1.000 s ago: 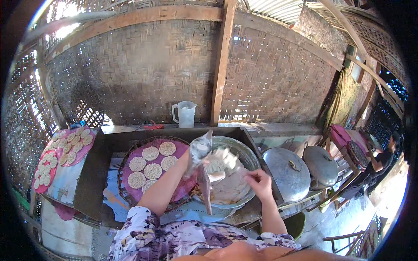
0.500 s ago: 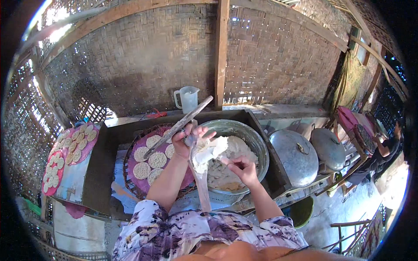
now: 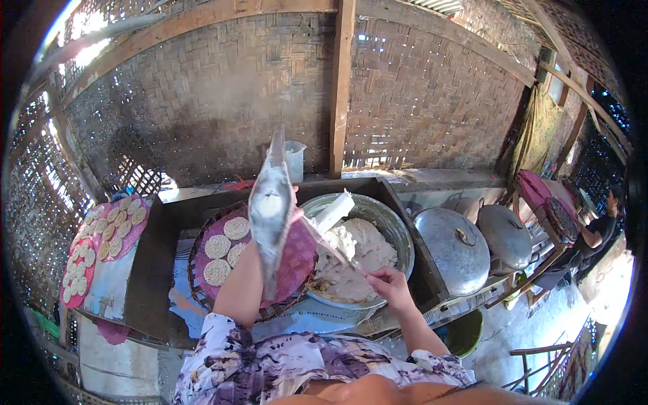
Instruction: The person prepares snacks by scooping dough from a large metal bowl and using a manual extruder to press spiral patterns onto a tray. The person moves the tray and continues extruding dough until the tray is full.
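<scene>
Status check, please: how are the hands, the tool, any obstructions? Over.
Left hand gripping wooden-handled press, mostly hidden behind it. Right hand near lower handle's tip. Dough in basin, partly hidden by press.

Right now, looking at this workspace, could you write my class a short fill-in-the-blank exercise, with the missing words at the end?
1. The person's hand nearer the lidded pots is the ____ one.
2. The lidded pots in view number ____.
3. The pale discs lie to the person's ____ of the dough.
4. The pitcher stands ____ from the person than the dough does.

Missing words: right; two; left; farther.
</scene>
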